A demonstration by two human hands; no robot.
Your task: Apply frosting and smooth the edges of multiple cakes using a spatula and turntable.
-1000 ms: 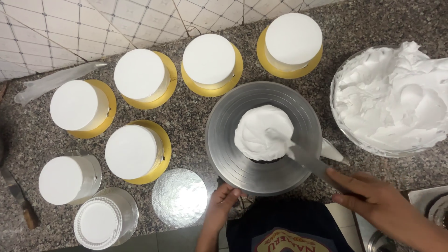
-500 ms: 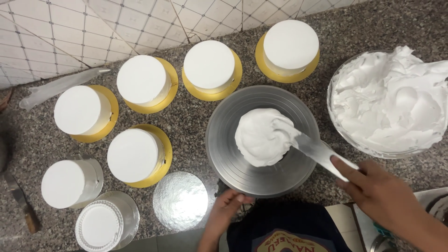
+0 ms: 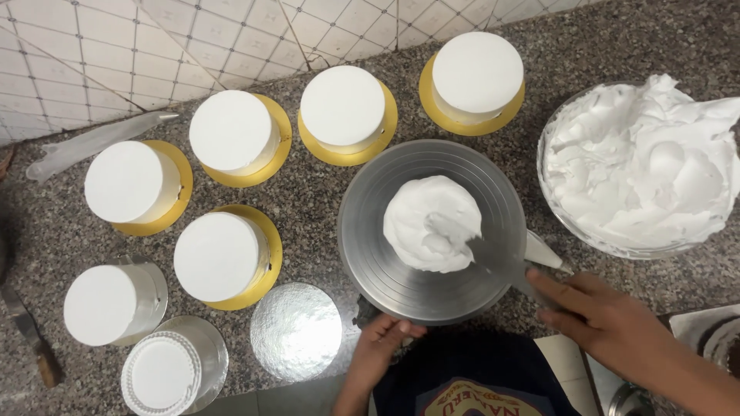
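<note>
A grey metal turntable (image 3: 370,254) stands at the centre of the granite counter. On it sits a small cake covered in rough white cream (image 3: 432,222). My right hand (image 3: 609,327) grips a flat palette knife (image 3: 501,262) whose blade lies against the cream's right side. My left hand (image 3: 381,347) rests on the turntable's near rim, fingers curled on its edge. A big bowl of whipped cream (image 3: 640,166) stands to the right of the turntable.
Several smooth white cakes on gold boards (image 3: 231,135) fill the left and back. A silver cake board (image 3: 295,331) lies near the front. A piping bag (image 3: 92,142) lies by the tiled wall, a knife (image 3: 27,331) at far left.
My right hand has swung the palette knife across the cream from its top edge down to its right side. My left hand has shifted along the turntable's rim.
</note>
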